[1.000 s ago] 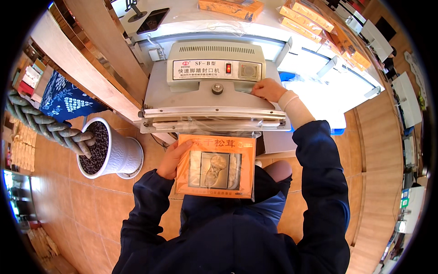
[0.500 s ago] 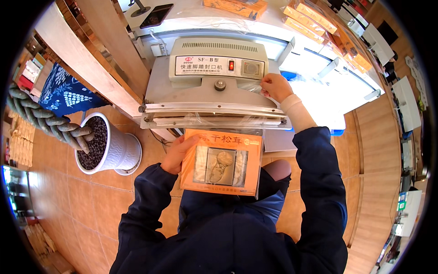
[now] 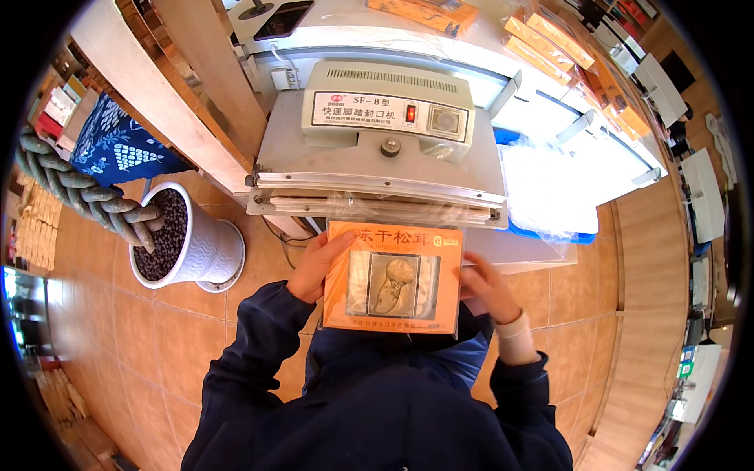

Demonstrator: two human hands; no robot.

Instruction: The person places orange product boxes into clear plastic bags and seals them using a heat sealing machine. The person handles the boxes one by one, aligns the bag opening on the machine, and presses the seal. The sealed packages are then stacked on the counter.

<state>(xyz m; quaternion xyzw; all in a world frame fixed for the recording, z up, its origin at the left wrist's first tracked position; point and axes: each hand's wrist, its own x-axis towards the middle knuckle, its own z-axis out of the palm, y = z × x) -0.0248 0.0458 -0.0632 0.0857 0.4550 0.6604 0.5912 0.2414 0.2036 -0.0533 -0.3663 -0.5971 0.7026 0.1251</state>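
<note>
A flat orange box (image 3: 338, 294) in a clear plastic bag is held upright in front of me, a window in its middle showing a pale mushroom shape. My left hand (image 3: 312, 265) is closed on its left edge, thumb over the front. At the right edge is my right hand (image 3: 488, 289), fingers bent against the box and their tips partly hidden behind it. Just above the box, the bag's clear open end (image 3: 361, 208) lies against the jaws of a beige bag sealer (image 3: 385, 184), whose red switch is lit.
A white pot (image 3: 208, 247) with dark pellets and a braided trunk stands to the left. More orange boxes (image 3: 542, 47) and a phone (image 3: 284, 20) lie on the white counter beyond the sealer. Clear plastic bags (image 3: 546, 184) are stacked in a blue tray (image 3: 581, 237) at the right.
My right hand has come down from the sealer's right side to the box's right edge. The box stays in my left hand below the jaws. The view has shifted slightly.
</note>
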